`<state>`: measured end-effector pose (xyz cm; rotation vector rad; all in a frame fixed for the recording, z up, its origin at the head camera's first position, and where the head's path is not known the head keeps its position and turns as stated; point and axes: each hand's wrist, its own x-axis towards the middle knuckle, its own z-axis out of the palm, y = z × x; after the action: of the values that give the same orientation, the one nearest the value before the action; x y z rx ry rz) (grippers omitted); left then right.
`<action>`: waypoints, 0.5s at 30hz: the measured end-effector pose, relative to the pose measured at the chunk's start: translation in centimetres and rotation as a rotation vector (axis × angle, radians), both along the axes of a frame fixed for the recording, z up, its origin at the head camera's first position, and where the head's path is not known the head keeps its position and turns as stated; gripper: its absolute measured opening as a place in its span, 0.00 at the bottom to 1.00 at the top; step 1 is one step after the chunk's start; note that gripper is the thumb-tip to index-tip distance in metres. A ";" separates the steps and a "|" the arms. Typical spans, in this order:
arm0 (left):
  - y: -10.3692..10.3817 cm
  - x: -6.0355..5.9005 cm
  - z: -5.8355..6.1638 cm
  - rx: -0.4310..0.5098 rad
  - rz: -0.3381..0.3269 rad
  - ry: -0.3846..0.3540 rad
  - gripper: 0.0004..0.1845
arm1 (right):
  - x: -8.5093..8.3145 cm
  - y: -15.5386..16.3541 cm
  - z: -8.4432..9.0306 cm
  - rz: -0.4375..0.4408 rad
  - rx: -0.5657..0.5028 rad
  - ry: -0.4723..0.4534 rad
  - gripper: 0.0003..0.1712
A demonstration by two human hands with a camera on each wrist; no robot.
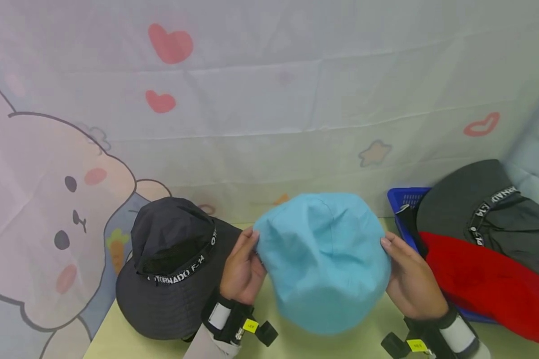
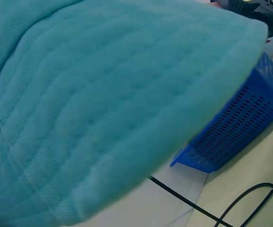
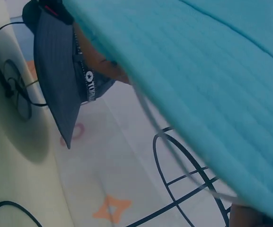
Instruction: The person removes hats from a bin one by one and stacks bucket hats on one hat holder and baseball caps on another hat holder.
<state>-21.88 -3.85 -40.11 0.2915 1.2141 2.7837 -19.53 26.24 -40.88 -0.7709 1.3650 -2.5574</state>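
Note:
A light blue bucket hat [image 1: 325,264] with a stitched brim [image 2: 127,94] is held up between both hands, above the table. My left hand [image 1: 244,271] pinches its left edge between thumb and fingers. On the opposite edge, my right hand [image 1: 410,279] grips it with the thumb on top. In the right wrist view the blue brim [image 3: 183,85] covers most of the right side. To the left of the left hand is a dark grey bucket hat [image 1: 175,314] with a white-lettered "TORNADO F-14" band. It appears raised above the table.
At the right stands a blue plastic basket [image 1: 402,197] holding another dark grey hat [image 1: 458,199] and a red cloth item [image 1: 489,284] that hangs over its edge. Black wire loops [image 3: 174,203] show behind the blue hat. A printed curtain [image 1: 269,99] backs the pale yellow table [image 1: 130,344].

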 end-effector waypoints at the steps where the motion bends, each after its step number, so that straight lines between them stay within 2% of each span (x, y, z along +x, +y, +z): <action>1: 0.1 -0.2 0.0 0.003 0.001 -0.002 0.14 | -0.1 0.0 0.0 -0.002 -0.014 -0.003 0.23; 4: 0.6 -0.8 0.1 0.014 0.001 0.003 0.13 | -0.5 -0.1 0.0 -0.020 -0.049 -0.013 0.24; 9: 1.4 -1.8 0.1 0.022 -0.019 0.000 0.11 | -1.0 -0.2 0.1 -0.067 -0.047 -0.047 0.27; 15: 2.2 -2.9 -0.1 0.017 -0.038 0.008 0.15 | -1.6 0.0 -0.1 -0.027 -0.088 -0.060 0.26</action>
<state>-24.75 -1.67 -40.20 0.3240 1.1740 2.7649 -21.13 26.27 -40.95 -0.6878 1.2620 -2.6542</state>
